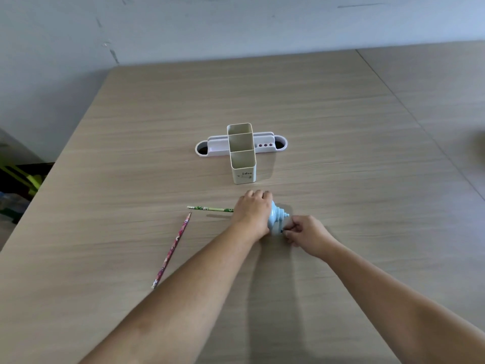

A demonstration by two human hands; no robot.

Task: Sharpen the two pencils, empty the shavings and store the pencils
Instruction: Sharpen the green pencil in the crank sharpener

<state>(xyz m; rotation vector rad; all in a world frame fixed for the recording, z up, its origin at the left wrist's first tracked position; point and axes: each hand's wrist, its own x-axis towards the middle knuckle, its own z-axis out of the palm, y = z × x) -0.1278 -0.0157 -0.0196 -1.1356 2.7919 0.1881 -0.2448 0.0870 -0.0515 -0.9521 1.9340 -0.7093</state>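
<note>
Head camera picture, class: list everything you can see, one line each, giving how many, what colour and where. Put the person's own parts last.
Table: one, light wood grain, fills most of the view.
Wall: one, pale grey, behind the table.
Pencil holder: one, cream, upright at the table's centre, compartments empty.
Tray: one, white, lying crosswise behind the holder.
Sharpener: one, light blue, near edge of centre, between both hands.
Green pencil: one, flat on the table, left of the sharpener, one end hidden by the left hand.
Pink pencil: one, flat, diagonal, further left.
Left hand: on the sharpener.
Right hand: fingers pinched at the sharpener's side.

pale blue sharpener (276,218), pencils (1 green (210,208), 1 red (173,248)).
</note>
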